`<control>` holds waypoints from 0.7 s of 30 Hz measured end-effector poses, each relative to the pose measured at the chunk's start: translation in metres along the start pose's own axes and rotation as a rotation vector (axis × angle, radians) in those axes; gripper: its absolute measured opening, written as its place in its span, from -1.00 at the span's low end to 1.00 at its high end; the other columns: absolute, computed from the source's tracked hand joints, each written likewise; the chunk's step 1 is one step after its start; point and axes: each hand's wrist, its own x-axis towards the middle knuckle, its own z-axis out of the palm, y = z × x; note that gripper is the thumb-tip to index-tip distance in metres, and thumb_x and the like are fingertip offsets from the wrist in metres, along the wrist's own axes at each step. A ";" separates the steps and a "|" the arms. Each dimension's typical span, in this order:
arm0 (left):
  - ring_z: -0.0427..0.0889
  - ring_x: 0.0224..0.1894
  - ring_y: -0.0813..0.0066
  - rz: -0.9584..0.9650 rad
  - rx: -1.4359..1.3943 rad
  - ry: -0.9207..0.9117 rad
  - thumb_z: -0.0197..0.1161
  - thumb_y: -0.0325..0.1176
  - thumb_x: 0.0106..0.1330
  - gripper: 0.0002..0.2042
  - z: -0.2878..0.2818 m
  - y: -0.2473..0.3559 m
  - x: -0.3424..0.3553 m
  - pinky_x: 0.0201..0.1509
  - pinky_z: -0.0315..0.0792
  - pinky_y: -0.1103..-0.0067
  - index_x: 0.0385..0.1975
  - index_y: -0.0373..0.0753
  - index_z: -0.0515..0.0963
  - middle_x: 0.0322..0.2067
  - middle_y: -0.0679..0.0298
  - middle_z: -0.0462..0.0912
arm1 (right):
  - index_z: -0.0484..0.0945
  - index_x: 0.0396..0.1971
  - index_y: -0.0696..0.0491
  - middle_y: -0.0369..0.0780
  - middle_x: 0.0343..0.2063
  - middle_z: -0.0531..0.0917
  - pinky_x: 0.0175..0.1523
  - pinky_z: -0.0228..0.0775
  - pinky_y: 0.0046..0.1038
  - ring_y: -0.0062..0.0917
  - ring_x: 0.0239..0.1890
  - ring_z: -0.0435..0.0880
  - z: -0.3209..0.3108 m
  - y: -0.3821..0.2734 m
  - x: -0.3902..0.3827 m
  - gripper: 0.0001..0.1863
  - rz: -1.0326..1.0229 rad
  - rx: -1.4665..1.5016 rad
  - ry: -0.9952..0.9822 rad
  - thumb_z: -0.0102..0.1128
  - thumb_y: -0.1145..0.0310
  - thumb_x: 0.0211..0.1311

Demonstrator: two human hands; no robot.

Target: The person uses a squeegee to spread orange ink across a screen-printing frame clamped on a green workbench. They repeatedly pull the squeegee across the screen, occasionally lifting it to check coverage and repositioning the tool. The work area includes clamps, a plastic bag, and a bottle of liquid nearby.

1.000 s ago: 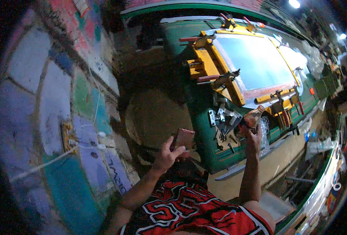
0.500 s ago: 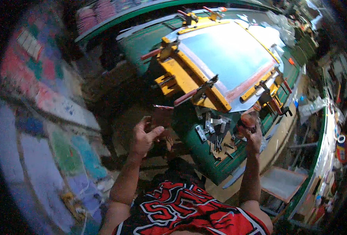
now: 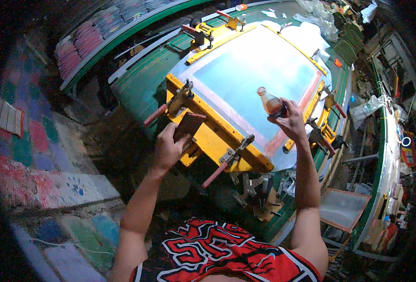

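Note:
My right hand (image 3: 292, 123) is closed around the base of a small clear bottle (image 3: 272, 103) with reddish-brown liquid inside. The bottle is tilted, its narrow neck pointing up and left above a pale blue mesh sheet (image 3: 245, 70). Yellow metal bars (image 3: 222, 117) with clamps hold that sheet along its sides. In my left hand (image 3: 166, 149) is a flat, dark reddish-brown rectangular piece (image 3: 190, 125), gripped between thumb and fingers near the left yellow bar. I cannot make out what the piece is made of. A red-handled clamp (image 3: 226, 162) juts toward me from the near bar.
All this stands on a green table (image 3: 137, 105). Loose metal parts (image 3: 257, 188) lie at its near corner. To the right, a framed screen (image 3: 342, 209) leans low beside a cluttered bench. Stacked printed fabric (image 3: 88, 44) is on a table at the far left.
My right hand has lifted the bottle from the table's near corner up and left over the mesh. My left hand has risen with the dark piece to the left yellow bar. The view has shifted.

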 end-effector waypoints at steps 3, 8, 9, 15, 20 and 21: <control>0.67 -0.15 -0.03 0.386 0.180 0.063 0.35 -0.44 0.23 -0.78 0.000 -0.026 0.051 -0.03 0.53 0.32 -0.16 -0.29 0.55 -0.29 0.04 0.68 | 0.56 0.13 -0.03 -0.11 -0.04 0.61 0.09 0.54 -0.20 -0.13 0.02 0.61 0.017 -0.004 0.051 -0.25 -0.106 -0.267 -0.032 0.62 0.11 -0.14; 0.62 -0.15 -0.13 0.473 -0.021 -0.295 0.13 -0.70 0.15 -0.73 0.004 -0.075 0.122 -0.16 0.53 0.24 -0.17 -0.26 0.45 -0.25 0.02 0.58 | 0.56 0.09 -0.11 -0.13 -0.06 0.60 -0.02 0.61 -0.11 -0.17 0.04 0.61 0.053 -0.017 0.114 -0.39 -0.154 -0.542 -0.091 0.47 0.20 -0.07; 0.63 -0.16 -0.13 0.454 0.023 -0.322 0.14 -0.70 0.14 -0.73 0.005 -0.084 0.129 -0.16 0.53 0.24 -0.17 -0.25 0.45 -0.25 0.02 0.58 | 0.56 0.08 -0.12 -0.13 -0.07 0.60 -0.05 0.62 -0.09 -0.18 0.04 0.61 0.061 -0.020 0.125 -0.43 -0.168 -0.592 -0.110 0.44 0.22 -0.04; 0.65 -0.17 -0.12 0.490 -0.084 -0.449 0.25 -0.67 0.09 -0.68 0.001 -0.109 0.142 -0.16 0.55 0.24 -0.16 -0.23 0.46 -0.27 0.06 0.61 | 0.55 0.08 -0.13 -0.19 -0.08 0.58 -0.09 0.59 -0.15 -0.28 0.05 0.59 0.108 -0.042 0.176 -0.46 -0.210 -0.736 -0.169 0.40 0.30 -0.01; 0.63 -0.15 -0.11 0.485 -0.010 -0.559 0.27 -0.66 0.06 -0.67 -0.001 -0.107 0.144 -0.14 0.52 0.20 -0.17 -0.22 0.45 -0.27 0.07 0.60 | 0.58 -0.03 -0.10 -0.19 -0.12 0.59 -0.11 0.55 -0.12 -0.28 0.03 0.59 0.140 -0.058 0.204 -0.70 -0.251 -0.712 -0.187 0.24 0.26 0.22; 0.63 -0.15 -0.12 0.497 -0.045 -0.554 0.26 -0.66 0.06 -0.67 -0.002 -0.109 0.146 -0.14 0.52 0.19 -0.17 -0.22 0.45 -0.27 0.06 0.60 | 0.59 -0.08 -0.09 -0.19 -0.14 0.60 -0.11 0.54 -0.10 -0.27 0.02 0.59 0.146 -0.062 0.208 -0.77 -0.275 -0.693 -0.177 0.17 0.24 0.31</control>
